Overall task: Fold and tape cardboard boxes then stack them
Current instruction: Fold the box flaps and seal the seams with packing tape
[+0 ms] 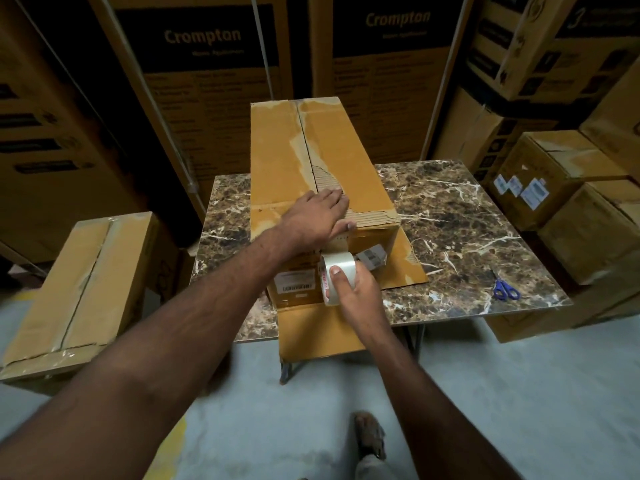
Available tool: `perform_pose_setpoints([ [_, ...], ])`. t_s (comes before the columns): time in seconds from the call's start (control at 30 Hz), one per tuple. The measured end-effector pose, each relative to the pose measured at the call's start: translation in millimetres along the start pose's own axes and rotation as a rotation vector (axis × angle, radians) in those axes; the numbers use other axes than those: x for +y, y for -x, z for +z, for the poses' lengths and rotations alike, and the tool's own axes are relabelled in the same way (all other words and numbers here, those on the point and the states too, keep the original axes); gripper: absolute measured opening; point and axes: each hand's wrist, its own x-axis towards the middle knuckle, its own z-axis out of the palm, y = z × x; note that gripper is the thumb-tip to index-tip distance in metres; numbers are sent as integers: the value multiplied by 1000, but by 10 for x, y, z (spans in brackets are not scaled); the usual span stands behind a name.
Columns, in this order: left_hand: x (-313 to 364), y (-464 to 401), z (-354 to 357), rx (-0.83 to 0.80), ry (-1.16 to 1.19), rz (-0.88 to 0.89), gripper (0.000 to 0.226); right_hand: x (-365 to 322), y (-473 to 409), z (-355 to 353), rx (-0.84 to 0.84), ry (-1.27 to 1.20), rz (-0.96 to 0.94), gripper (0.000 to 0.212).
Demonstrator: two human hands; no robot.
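From the head camera, we see the cardboard box (313, 157) lying on the marble table (450, 216), its long axis and top seam running from 6 toward 12 o'clock, straight away from us. Our left hand (317, 216) presses flat, fingers straight, on the near end of the top. Our right hand (356, 289) grips the tape roll (337, 273) at the near end face, just toward 6 o'clock, nearer where we judge taping starts.

— What did the person have on?
— Nothing on either forearm: no sleeves, no watch. Below the table (519, 216) showed a worn brownish shoe (370, 436) and a pale trouser cuff (369, 466).
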Motion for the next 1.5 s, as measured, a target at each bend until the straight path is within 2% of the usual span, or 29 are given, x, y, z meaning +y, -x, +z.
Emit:
perform_pose_setpoints([
  [0.13,-35,71,41,4,-71,41,75,-50,-20,6,5,53,-17,20],
  [0.3,-47,-28,30,-58,-4,76,87,-44,-10,27,34,93,-17,14],
  [0.47,-77,-59,52,-74,12,-75,106,-46,-40,-4,20,126,-26,20],
  [0.73,-55,-100,40,3,-33,-98,101,-58,-197,-22,16,194,-39,22],
  [0.9,-51,-31,83,99,-86,-63,91,-4,-259,119,30,130,115,23],
  [1.07,-10,110,162,190,-89,-137,92,-52,-392,158,-29,165,165,27],
  [1.17,34,81,163,180,-88,-148,93,-43,-422,152,-46,242,166,30],
  [1.27,51,36,145,144,-88,-134,96,-19,-440,90,-66,338,141,43],
  [1.33,32,29,125,142,-76,-117,97,-1,-460,-14,-66,441,76,54],
  [1.37,6,38,106,141,-62,-103,97,16,-473,-73,-12,534,-35,58],
  [1.43,-73,70,60,127,9,-85,96,31,-521,-167,190,723,-321,56],
  [1.5,-126,96,41,121,83,-74,96,-26,-617,-203,384,875,-513,44],
])
